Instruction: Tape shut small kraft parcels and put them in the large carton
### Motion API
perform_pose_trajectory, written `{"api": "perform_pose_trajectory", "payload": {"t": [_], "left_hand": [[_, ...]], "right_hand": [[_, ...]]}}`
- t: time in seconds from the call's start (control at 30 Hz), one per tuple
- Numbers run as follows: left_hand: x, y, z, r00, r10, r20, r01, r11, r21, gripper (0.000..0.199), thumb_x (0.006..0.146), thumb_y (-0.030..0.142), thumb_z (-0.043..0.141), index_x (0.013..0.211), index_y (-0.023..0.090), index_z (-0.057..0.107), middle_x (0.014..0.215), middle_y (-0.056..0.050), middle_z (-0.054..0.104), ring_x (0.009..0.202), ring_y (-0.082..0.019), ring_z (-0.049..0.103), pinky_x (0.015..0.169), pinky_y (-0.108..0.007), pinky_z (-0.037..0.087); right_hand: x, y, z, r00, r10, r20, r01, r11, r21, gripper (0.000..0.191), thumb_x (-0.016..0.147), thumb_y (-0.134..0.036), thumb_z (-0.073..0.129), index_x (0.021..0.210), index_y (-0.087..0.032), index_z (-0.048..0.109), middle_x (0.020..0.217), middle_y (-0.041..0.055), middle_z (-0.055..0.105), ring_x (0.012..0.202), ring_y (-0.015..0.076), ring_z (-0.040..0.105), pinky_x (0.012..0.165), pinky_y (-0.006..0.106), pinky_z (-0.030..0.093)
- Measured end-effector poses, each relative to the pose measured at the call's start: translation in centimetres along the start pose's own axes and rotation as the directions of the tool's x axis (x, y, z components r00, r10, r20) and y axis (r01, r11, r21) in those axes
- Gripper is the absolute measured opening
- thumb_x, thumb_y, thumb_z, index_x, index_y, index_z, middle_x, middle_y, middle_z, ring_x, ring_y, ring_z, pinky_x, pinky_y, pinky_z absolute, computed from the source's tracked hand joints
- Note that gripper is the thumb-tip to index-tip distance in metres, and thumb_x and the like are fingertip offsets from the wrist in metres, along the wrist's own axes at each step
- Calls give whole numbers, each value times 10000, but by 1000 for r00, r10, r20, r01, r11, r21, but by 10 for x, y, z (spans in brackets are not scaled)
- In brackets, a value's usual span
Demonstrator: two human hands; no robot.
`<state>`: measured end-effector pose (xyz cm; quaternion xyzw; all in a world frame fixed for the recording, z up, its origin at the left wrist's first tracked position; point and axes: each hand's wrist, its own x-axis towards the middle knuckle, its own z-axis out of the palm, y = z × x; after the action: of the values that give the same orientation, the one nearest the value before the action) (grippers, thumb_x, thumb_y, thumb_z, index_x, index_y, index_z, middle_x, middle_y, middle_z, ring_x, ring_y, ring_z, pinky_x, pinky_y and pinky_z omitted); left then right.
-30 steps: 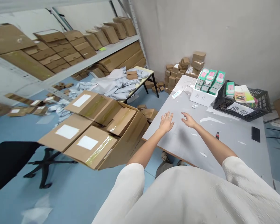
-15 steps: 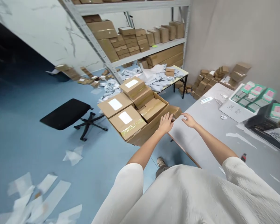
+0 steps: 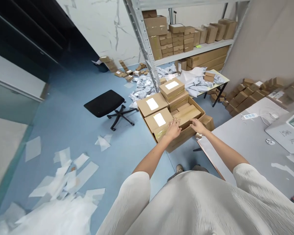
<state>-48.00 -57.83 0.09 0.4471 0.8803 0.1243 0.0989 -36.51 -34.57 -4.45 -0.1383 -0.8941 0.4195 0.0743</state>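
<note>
Right of the frame's centre, the left hand and right hand appear empty, fingers loosely parted, before the open carton; contact is unclear. A jolt could topple the uppermost box, stacked above its rim.

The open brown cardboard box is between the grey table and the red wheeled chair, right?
Not quite: the wheeled chair is black, not red, as the head view shows. The open brown cardboard box is between it and the grey table.
</note>
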Motion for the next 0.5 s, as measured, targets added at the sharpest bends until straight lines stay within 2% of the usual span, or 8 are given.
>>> {"api": "perform_pose_trajectory", "payload": {"t": [0.17,0.3,0.4,0.5], "left_hand": [[-11,-39,13,990,-136,36,137,990,-33,701,1077,355,509,1736,197,330,1822,-171,283,1692,-347,264,1375,-554,204],[-23,-63,24,958,-270,98,277,958,-70,709,1063,366,529,1729,198,349,1850,-157,206,1708,-359,210,1371,-553,220],[-34,-79,34,908,-388,160,404,911,-79,706,1053,363,541,1713,181,366,1854,-175,168,1699,-385,221,1354,-564,251],[-46,-91,47,819,-530,218,556,828,-76,700,1027,364,584,1684,202,405,1849,-180,173,1692,-424,215,1322,-580,306]], "right_hand": [[32,-3,31,995,1,103,-3,1000,13,510,968,-273,628,1469,-198,683,1535,166,621,1282,302,692,1139,492,559],[52,-2,57,980,1,197,-1,1000,1,511,959,-252,621,1460,-178,692,1519,168,644,1280,292,699,1176,470,534],[62,2,79,960,50,277,-46,999,-20,513,944,-268,653,1445,-174,705,1510,172,660,1288,305,703,1193,475,520],[69,8,100,940,87,329,-80,996,-35,525,924,-276,679,1444,-203,705,1514,148,672,1347,317,677,1215,487,499]]}}
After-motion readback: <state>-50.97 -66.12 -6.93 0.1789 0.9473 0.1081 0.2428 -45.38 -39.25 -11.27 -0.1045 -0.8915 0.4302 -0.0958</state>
